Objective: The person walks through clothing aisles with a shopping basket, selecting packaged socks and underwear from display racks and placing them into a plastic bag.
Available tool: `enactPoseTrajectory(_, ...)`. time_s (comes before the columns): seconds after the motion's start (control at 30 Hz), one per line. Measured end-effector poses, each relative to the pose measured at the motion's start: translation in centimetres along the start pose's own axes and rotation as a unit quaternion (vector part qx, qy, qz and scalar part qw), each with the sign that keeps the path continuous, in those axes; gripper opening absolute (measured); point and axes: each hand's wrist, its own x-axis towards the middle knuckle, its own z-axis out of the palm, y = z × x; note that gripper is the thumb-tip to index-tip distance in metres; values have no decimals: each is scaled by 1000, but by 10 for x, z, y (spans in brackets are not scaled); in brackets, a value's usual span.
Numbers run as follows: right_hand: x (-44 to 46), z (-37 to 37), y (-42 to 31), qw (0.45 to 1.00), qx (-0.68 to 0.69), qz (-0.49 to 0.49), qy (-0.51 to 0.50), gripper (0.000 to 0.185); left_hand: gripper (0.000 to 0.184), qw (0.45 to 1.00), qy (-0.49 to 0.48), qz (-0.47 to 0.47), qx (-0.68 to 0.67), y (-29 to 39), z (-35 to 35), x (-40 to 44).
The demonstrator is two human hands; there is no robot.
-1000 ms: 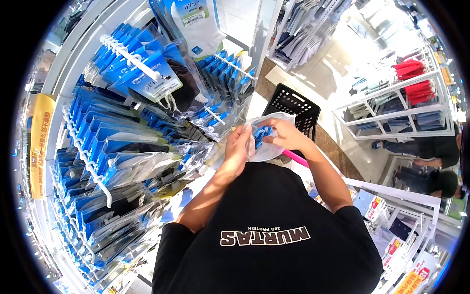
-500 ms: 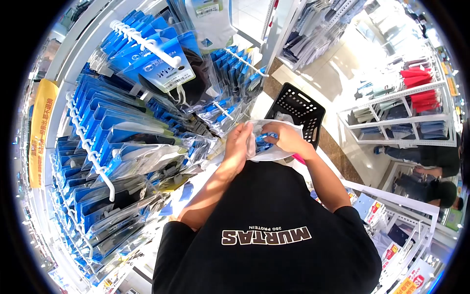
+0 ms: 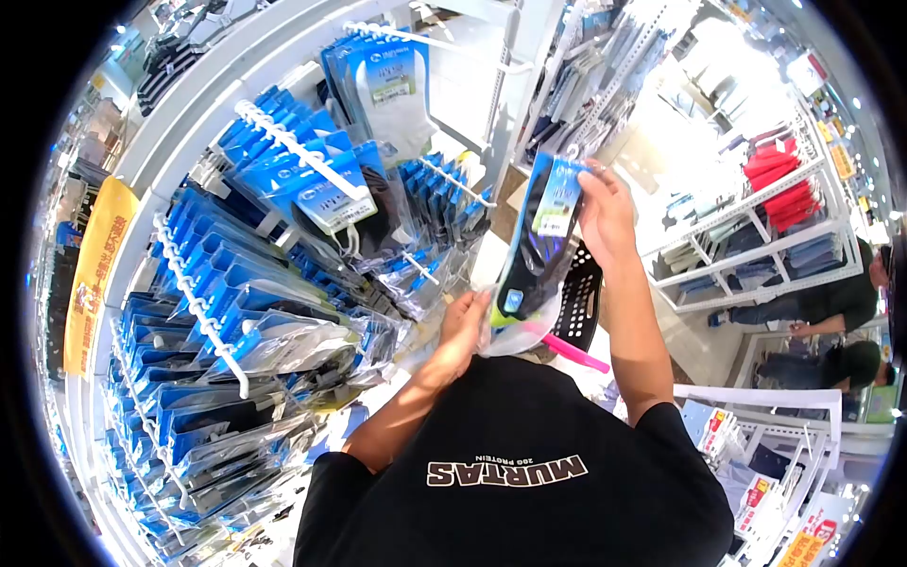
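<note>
My right hand (image 3: 607, 215) pinches the top of a packaged item (image 3: 537, 236) with a blue header card, a barcode label and dark contents behind clear film. The package stands tilted over a translucent white bag (image 3: 529, 335), its lower end at the bag's mouth. My left hand (image 3: 463, 326) is closed on the bag's left edge. A pink strip (image 3: 574, 353) sticks out to the right of the bag. Behind the package and my right forearm is a black perforated basket (image 3: 578, 302), partly hidden.
On the left, a white rack holds many blue-carded packages (image 3: 227, 274) on white hooks (image 3: 203, 307). Clothes shelves (image 3: 756, 274) stand at the right, with people (image 3: 836, 302) beside them. Tagged goods (image 3: 756, 491) lie at the lower right.
My right hand has come up out of the bag and moved up and right, drawing the blue-carded package with it. My left hand has stayed at the bag, slightly lower.
</note>
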Motion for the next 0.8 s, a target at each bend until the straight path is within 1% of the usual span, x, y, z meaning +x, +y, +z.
enactPoseTrajectory(0.03, 13, 6, -3, 999, 31, -3, -11, 22, 27, 999, 18, 21, 18, -2, 2, -1)
enactPoseTrajectory(0.07, 27, 10, -5, 1000, 20, 3, -19, 23, 28, 1000, -4, 6, 11, -2, -1, -3)
enactPoseTrajectory(0.1, 38, 23, -8, 999, -1, -9, -32, 25, 29, 1000, -26, -10, 4, -1, -4, -5)
enactPoseTrajectory(0.17, 55, 51, -15, 995, -73, -6, -73, 28, 30, 1000, -17, 1, -3, 6, -1, -11)
enactPoseTrajectory(0.2, 63, 68, -13, 991, -102, -21, -78, 31, 31, 1000, -12, 5, -7, 10, -1, -13)
enactPoseTrajectory(0.23, 72, 79, -9, 988, -109, -31, -103, 33, 27, 1000, -15, 2, 0, 13, -3, -15)
enactPoseTrajectory(0.3, 93, 96, 3, 987, -120, -46, -101, 34, 23, 1000, -21, -8, 14, 18, -10, -20)
enactPoseTrajectory(0.33, 100, 105, 6, 981, -106, -62, -151, 34, 23, 999, -11, -24, 33, 31, -7, -28)
enactPoseTrajectory(0.37, 104, 111, 7, 976, -113, -60, -177, 35, 23, 998, -1, -39, 52, 47, -3, -39)
enactPoseTrajectory(0.4, 111, 118, 11, 974, -116, -72, -178, 34, 24, 996, 9, -53, 70, 57, -1, -45)
enactPoseTrajectory(0.43, 116, 128, 15, 973, -118, -84, -179, 34, 24, 998, 20, -24, 47, 47, -3, -38)
enactPoseTrajectory(0.47, 118, 134, 17, 970, -131, -76, -189, 32, 24, 999, 31, 5, 25, 25, -8, -26)
enactPoseTrajectory(0.5, 116, 142, 18, 968, -144, -68, -196, 30, 24, 999, 40, 33, 3, 20, -8, -23)
enactPoseTrajectory(0.63, 124, 155, 32, 959, -190, -56, -205, 29, 24, 999, 26, 27, 10, 13, -13, -20)
enactPoseTrajectory(0.67, 126, 154, 34, 958, -196, -61, -198, 32, 24, 999, 20, 21, 13, 14, -12, -21)
enactPoseTrajectory(0.77, 128, 147, 35, 968, -194, -77, -142, 30, 24, 1000, -6, 11, 8, 20, -12, -26)
enactPoseTrajectory(0.8, 130, 143, 28, 974, -154, -79, -148, 30, 24, 1000, -17, 10, 2, 21, -10, -26)
